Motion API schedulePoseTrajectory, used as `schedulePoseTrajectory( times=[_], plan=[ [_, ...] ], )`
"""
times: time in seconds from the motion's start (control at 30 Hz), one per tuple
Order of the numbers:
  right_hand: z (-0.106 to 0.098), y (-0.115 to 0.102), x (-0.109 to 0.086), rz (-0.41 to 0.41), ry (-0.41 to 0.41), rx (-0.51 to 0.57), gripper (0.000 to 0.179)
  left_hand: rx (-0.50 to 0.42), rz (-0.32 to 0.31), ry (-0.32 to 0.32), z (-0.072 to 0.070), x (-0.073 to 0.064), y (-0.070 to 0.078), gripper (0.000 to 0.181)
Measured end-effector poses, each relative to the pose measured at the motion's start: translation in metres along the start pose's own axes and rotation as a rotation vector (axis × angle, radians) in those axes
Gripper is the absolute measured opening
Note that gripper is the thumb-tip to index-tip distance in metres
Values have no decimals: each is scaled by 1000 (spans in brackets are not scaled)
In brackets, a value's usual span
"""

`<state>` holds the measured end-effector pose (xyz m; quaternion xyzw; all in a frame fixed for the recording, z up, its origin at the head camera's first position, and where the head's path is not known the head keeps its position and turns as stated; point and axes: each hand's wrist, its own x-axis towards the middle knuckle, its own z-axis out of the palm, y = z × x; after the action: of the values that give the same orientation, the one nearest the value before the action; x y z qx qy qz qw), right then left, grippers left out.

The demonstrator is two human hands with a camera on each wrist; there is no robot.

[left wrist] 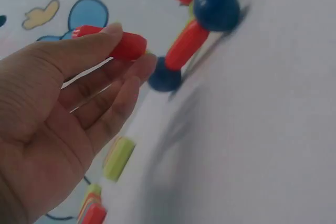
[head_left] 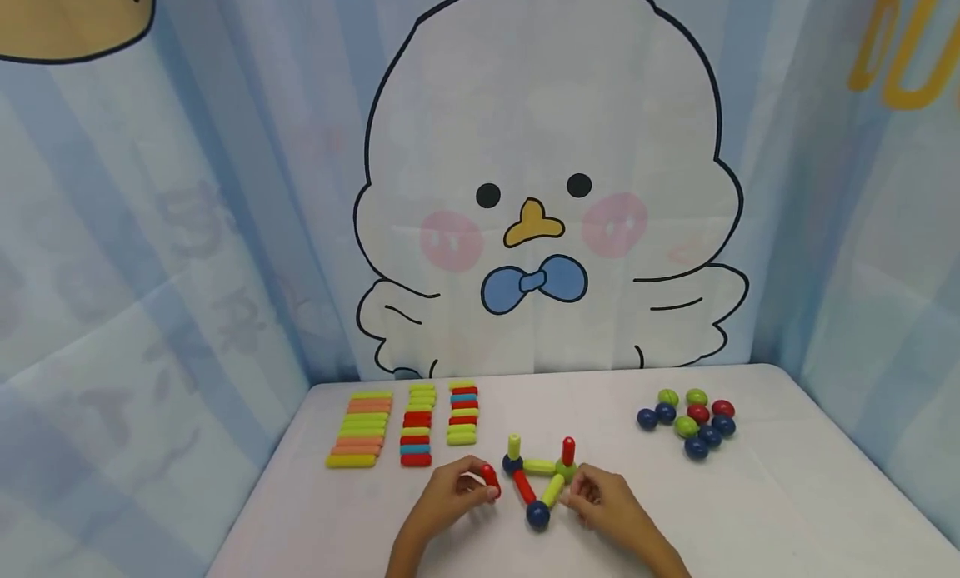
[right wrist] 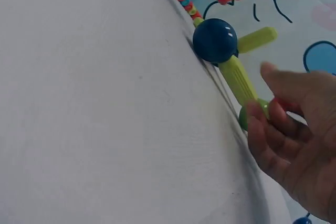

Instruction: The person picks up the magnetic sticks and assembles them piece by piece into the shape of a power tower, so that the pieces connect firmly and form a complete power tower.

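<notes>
My left hand (head_left: 448, 499) pinches a short red rod (head_left: 491, 480) between thumb and fingertips, above the table. To its right is a triangle of rods and balls: a near dark blue ball (head_left: 537, 515), a far dark blue ball (head_left: 512, 464) and a green ball (head_left: 564, 470). One red rod (head_left: 524, 486) and two yellow-green rods form its sides. A yellow-green rod (head_left: 513, 446) and a red rod (head_left: 568, 451) stand upright on the far balls. My right hand (head_left: 609, 505) is beside the green ball, thumb apart from its bent fingers, fingertips by the near yellow-green rod (right wrist: 239, 82).
Three columns of coloured rods (head_left: 363, 428) lie at the table's left back. Loose green, red and blue balls (head_left: 696, 448) are grouped at the right back. A curtain (head_left: 540, 336) with a cartoon bird hangs behind the white table (head_left: 315, 520).
</notes>
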<state>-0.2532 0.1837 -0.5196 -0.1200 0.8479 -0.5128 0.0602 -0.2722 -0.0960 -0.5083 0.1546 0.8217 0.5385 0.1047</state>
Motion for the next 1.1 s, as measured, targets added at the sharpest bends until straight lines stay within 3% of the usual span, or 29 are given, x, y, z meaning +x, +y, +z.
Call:
schedulePoseTrajectory(
  times=[0.1, 0.17, 0.27, 0.33, 0.43, 0.63, 0.83, 0.97, 1.1],
  plan=[
    [2, 1, 0, 60, 173, -38, 37, -15, 29, -10, 22, 5, 10, 27],
    [2, 2, 0, 75, 181, -67, 56, 5, 33, -12, 33, 6, 14, 26],
    [4, 5, 1, 49, 113, -112, 73, 52, 31, -13, 43, 5, 17, 25],
    [5, 6, 2, 29, 96, -118, 73, 83, 32, -18, 46, 5, 19, 26],
    [7, 8, 2, 20, 142, -125, 67, 131, 55, -52, 48, 5, 22, 29],
    [8, 10, 3, 16, 231, -149, 52, 232, 158, -168, 51, 7, 28, 30],
    [7, 10, 3, -19, 200, -129, 44, 198, 151, -188, 43, 5, 22, 26],
    [4, 12, 3, 18, 186, -147, 41, 169, 172, -198, 38, 4, 18, 25],
    [2, 13, 4, 35, 139, -121, 37, 200, 210, -200, 38, 5, 18, 21]
  ],
)
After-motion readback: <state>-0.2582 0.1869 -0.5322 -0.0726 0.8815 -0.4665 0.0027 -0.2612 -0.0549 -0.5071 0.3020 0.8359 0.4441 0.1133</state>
